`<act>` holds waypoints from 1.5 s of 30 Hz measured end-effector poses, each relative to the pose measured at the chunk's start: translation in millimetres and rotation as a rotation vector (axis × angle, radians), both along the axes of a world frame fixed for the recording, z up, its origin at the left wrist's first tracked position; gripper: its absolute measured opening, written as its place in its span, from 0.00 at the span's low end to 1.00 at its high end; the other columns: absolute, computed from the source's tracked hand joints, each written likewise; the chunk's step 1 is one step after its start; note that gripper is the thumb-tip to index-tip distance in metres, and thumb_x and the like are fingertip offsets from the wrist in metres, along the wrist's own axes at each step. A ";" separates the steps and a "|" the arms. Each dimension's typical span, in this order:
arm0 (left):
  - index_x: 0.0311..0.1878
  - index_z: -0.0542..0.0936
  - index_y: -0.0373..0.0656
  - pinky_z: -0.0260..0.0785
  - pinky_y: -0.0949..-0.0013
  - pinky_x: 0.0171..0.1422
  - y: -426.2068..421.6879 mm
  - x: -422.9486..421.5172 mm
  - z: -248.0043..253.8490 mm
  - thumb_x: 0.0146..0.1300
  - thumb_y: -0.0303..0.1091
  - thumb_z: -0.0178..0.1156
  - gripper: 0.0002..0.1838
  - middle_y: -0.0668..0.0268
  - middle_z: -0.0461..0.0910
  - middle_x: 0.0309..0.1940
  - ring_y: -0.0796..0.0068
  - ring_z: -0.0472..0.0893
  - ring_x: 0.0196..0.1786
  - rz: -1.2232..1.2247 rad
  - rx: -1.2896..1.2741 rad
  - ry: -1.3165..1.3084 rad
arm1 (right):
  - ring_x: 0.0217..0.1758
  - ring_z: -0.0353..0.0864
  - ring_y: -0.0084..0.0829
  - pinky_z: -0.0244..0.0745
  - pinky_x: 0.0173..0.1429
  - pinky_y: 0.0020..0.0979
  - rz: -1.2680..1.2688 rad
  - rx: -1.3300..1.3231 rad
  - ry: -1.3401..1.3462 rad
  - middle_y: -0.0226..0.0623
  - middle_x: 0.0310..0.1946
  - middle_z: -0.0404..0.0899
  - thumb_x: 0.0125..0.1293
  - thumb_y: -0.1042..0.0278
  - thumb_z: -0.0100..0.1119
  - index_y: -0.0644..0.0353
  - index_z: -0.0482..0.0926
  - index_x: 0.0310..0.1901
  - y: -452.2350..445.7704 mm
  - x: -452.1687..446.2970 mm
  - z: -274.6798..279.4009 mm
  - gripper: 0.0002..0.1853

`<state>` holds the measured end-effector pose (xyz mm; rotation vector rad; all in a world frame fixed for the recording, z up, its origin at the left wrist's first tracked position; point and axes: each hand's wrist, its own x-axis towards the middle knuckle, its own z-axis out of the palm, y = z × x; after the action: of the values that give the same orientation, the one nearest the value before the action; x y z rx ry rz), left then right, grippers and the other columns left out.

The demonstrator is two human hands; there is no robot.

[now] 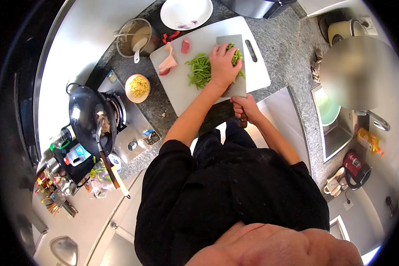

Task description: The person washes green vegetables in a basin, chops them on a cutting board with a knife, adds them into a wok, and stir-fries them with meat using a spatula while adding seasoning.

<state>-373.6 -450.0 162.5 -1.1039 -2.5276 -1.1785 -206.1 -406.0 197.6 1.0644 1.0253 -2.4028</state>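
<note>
My right hand (246,108) grips the dark brown handle (243,121) of a cleaver near the front edge of the white cutting board (166,91). Its broad grey blade (237,91) lies flat over the board, pointing away from me. My left hand (224,65) is cupped palm-down over cut green vegetable strips (236,56) on the blade, its fingers curled against them. More green strips (199,71) are piled on the board just left of this hand. Two pieces of raw meat, one fatty (167,61) and one small (185,45), lie farther left.
Beyond the board stands a white plate (186,13). To the left are a pot with a ladle (139,44), a bowl of chopped yellowish bits (138,87), and a wok (86,115) with a spatula on the stove. A sink (334,142) is at right.
</note>
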 end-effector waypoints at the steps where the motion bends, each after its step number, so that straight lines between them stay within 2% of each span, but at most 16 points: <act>1: 0.48 0.81 0.46 0.59 0.45 0.64 -0.7 1.8 5.4 0.49 0.38 0.67 0.21 0.57 0.74 0.56 0.48 0.69 0.59 0.006 0.001 0.009 | 0.14 0.59 0.16 0.59 0.18 0.23 -0.015 0.007 0.004 0.22 0.15 0.60 0.65 0.67 0.57 0.63 0.73 0.34 -2.0 1.3 5.4 0.08; 10: 0.46 0.80 0.45 0.60 0.45 0.63 -61.9 -20.4 96.6 0.48 0.38 0.67 0.20 0.56 0.74 0.54 0.47 0.69 0.58 0.088 0.194 0.103 | 0.13 0.61 0.17 0.60 0.17 0.25 0.047 0.182 0.087 0.23 0.15 0.62 0.63 0.70 0.59 0.63 0.74 0.33 -54.1 -20.6 82.7 0.07; 18: 0.48 0.81 0.46 0.61 0.48 0.64 -237.7 -86.1 190.9 0.51 0.39 0.67 0.20 0.56 0.75 0.55 0.50 0.71 0.59 0.410 0.172 0.370 | 0.14 0.59 0.16 0.59 0.18 0.23 0.380 0.218 0.328 0.22 0.15 0.61 0.65 0.69 0.57 0.64 0.74 0.35 -174.4 -107.5 164.4 0.07; 20: 0.48 0.82 0.45 0.64 0.51 0.62 -294.1 -103.6 204.6 0.52 0.40 0.67 0.19 0.54 0.77 0.52 0.51 0.74 0.56 0.528 0.171 0.438 | 0.13 0.61 0.20 0.61 0.17 0.27 0.471 0.125 0.395 0.25 0.14 0.62 0.63 0.69 0.57 0.62 0.73 0.28 -213.7 -133.2 178.1 0.08; 22: 0.48 0.82 0.43 0.66 0.52 0.61 -350.6 -123.8 199.7 0.53 0.40 0.66 0.20 0.52 0.79 0.51 0.50 0.77 0.53 0.622 0.189 0.495 | 0.14 0.64 0.21 0.63 0.18 0.27 0.592 0.138 0.442 0.27 0.14 0.65 0.64 0.69 0.57 0.62 0.74 0.27 -253.4 -162.0 172.8 0.09; 28: 0.57 0.77 0.38 0.66 0.52 0.62 -493.6 -141.9 143.8 0.62 0.42 0.61 0.23 0.48 0.78 0.53 0.45 0.76 0.56 0.706 0.140 0.287 | 0.13 0.71 0.29 0.68 0.18 0.32 0.772 0.280 0.464 0.35 0.14 0.72 0.61 0.68 0.57 0.66 0.75 0.23 -352.1 -229.6 144.3 0.13; 30: 0.55 0.77 0.38 0.68 0.51 0.59 -531.2 -146.7 121.1 0.61 0.43 0.63 0.23 0.47 0.78 0.51 0.45 0.77 0.54 0.625 0.072 0.112 | 0.12 0.72 0.29 0.67 0.18 0.31 0.903 0.581 0.557 0.36 0.15 0.73 0.60 0.69 0.56 0.69 0.75 0.27 -359.2 -240.4 133.5 0.11; 31: 0.57 0.77 0.39 0.69 0.53 0.59 -549.2 -148.1 120.1 0.60 0.44 0.64 0.26 0.46 0.78 0.50 0.45 0.76 0.55 0.625 -0.134 -0.067 | 0.11 0.71 0.29 0.67 0.17 0.32 0.925 0.734 0.599 0.36 0.15 0.73 0.59 0.68 0.56 0.68 0.74 0.26 -357.2 -237.1 147.0 0.11; 33: 0.55 0.79 0.39 0.70 0.54 0.60 -578.3 -153.4 132.4 0.59 0.43 0.65 0.24 0.47 0.80 0.49 0.47 0.78 0.55 0.572 -0.445 -0.143 | 0.12 0.74 0.32 0.69 0.18 0.33 0.880 0.796 0.615 0.39 0.14 0.73 0.59 0.68 0.56 0.70 0.73 0.21 -348.9 -233.1 156.7 0.14; 34: 0.54 0.79 0.38 0.69 0.55 0.61 -584.5 -154.4 152.8 0.59 0.42 0.65 0.23 0.48 0.80 0.50 0.49 0.78 0.56 0.552 -0.546 -0.175 | 0.13 0.77 0.34 0.71 0.20 0.35 0.826 0.853 0.632 0.41 0.12 0.73 0.60 0.68 0.56 0.71 0.71 0.17 -342.3 -228.3 160.5 0.18; 36: 0.51 0.81 0.38 0.71 0.55 0.59 -582.9 -147.1 197.9 0.59 0.41 0.65 0.21 0.50 0.82 0.48 0.48 0.79 0.54 0.639 -0.464 0.029 | 0.12 0.72 0.28 0.68 0.18 0.31 0.806 0.719 0.596 0.34 0.14 0.72 0.62 0.67 0.56 0.70 0.73 0.24 -322.0 -215.2 174.7 0.14; 38: 0.53 0.80 0.40 0.71 0.55 0.57 -564.3 -131.1 239.5 0.61 0.42 0.63 0.21 0.49 0.81 0.50 0.47 0.79 0.53 0.677 -0.314 0.196 | 0.13 0.66 0.20 0.64 0.18 0.26 0.704 0.168 0.498 0.26 0.16 0.67 0.64 0.67 0.56 0.67 0.74 0.32 -294.5 -197.8 181.7 0.10; 39: 0.54 0.79 0.39 0.71 0.58 0.56 -549.0 -121.2 258.4 0.62 0.40 0.62 0.20 0.49 0.81 0.49 0.48 0.80 0.51 0.638 -0.233 0.269 | 0.14 0.61 0.15 0.60 0.18 0.22 0.691 0.114 0.420 0.23 0.17 0.63 0.65 0.67 0.56 0.64 0.73 0.37 -277.0 -184.9 184.7 0.08; 42: 0.55 0.79 0.40 0.68 0.61 0.61 -470.6 -62.0 295.9 0.65 0.35 0.59 0.17 0.53 0.80 0.53 0.54 0.79 0.56 0.500 -0.010 0.277 | 0.14 0.61 0.17 0.61 0.17 0.24 0.594 0.197 0.357 0.24 0.16 0.64 0.65 0.67 0.56 0.64 0.74 0.35 -214.9 -138.7 176.9 0.09; 44: 0.54 0.80 0.41 0.65 0.60 0.66 -416.7 -22.9 273.1 0.63 0.29 0.57 0.16 0.58 0.80 0.53 0.59 0.77 0.59 0.347 0.135 0.096 | 0.13 0.63 0.19 0.61 0.17 0.26 0.539 0.469 0.333 0.26 0.14 0.65 0.64 0.67 0.56 0.66 0.76 0.33 -167.8 -104.5 157.5 0.10; 45: 0.50 0.80 0.41 0.68 0.58 0.61 -391.0 -5.8 246.0 0.60 0.25 0.58 0.14 0.55 0.81 0.49 0.53 0.78 0.55 0.281 0.174 0.061 | 0.13 0.63 0.19 0.61 0.17 0.26 0.546 0.598 0.212 0.26 0.14 0.64 0.64 0.67 0.55 0.66 0.77 0.34 -141.1 -87.0 148.6 0.09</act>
<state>-379.4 -841.0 408.5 -0.7064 -2.3823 -1.2369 -293.1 -547.1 346.1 0.5653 1.8967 -1.8223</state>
